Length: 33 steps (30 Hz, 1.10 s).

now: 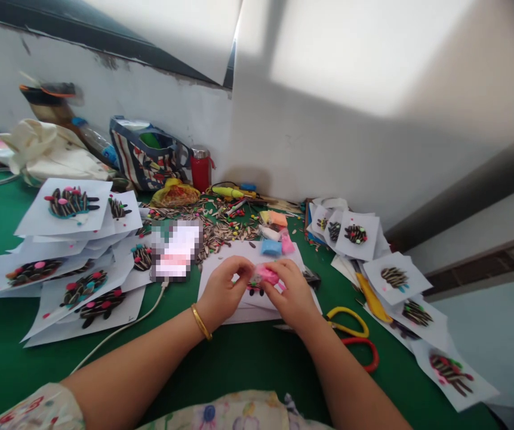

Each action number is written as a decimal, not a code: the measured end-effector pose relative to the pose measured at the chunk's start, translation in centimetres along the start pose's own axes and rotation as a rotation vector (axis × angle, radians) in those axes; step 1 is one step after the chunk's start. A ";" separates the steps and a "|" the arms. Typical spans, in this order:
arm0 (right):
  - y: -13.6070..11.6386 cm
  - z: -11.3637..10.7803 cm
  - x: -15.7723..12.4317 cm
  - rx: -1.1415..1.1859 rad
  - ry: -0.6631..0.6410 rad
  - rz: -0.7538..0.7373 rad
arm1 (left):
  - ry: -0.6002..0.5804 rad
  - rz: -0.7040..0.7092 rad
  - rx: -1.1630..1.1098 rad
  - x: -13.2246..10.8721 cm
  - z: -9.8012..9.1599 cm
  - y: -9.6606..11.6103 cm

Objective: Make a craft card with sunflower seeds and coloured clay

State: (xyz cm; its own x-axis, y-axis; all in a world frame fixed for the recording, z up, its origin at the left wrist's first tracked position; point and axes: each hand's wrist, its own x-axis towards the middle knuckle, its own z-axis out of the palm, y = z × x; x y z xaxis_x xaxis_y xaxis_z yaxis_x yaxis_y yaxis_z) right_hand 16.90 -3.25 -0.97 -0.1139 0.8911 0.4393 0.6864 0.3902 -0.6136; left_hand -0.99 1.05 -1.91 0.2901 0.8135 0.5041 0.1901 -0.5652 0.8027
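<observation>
Over a stack of white paper sheets [214, 266], both my hands are closed on a pink lump of modelling clay [269, 275] that seems to be in thin clear plastic. My left hand [226, 292], with a gold bangle on its wrist, pinches the clay's left side. At the clay's right side, the fingers of my right hand [295, 298] wrap round it. Just below the clay, part of a dark figure [255, 292] shows on the top sheet; my fingers hide the rest. Blue clay [271, 247] and other coloured clay packets lie beyond my hands.
Scissors [350, 322] with yellow and red handles lie beside my right forearm. Loose sunflower seeds [223, 230] cover the back of the green table. Sheets with seed figures pile up at left [64, 239] and right [400, 280]. A phone [176, 251] trails a white cable.
</observation>
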 end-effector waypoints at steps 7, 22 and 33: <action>0.1 -0.1 -0.1 0.048 0.009 0.032 | -0.052 0.065 0.053 0.2 -0.2 -0.4; -0.3 0.2 0.1 0.079 -0.077 -0.048 | -0.136 0.045 0.100 0.0 0.1 0.0; -0.2 -0.3 0.1 0.163 -0.070 0.127 | -0.086 0.132 0.200 0.0 -0.1 0.1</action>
State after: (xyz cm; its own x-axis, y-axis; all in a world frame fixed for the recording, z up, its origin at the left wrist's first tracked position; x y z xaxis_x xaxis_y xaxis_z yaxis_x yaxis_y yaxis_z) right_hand 16.99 -3.32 -0.60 -0.0876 0.9471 0.3088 0.5741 0.3013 -0.7613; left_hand -1.11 0.99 -1.80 0.4017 0.7211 0.5645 0.3250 -0.6885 0.6483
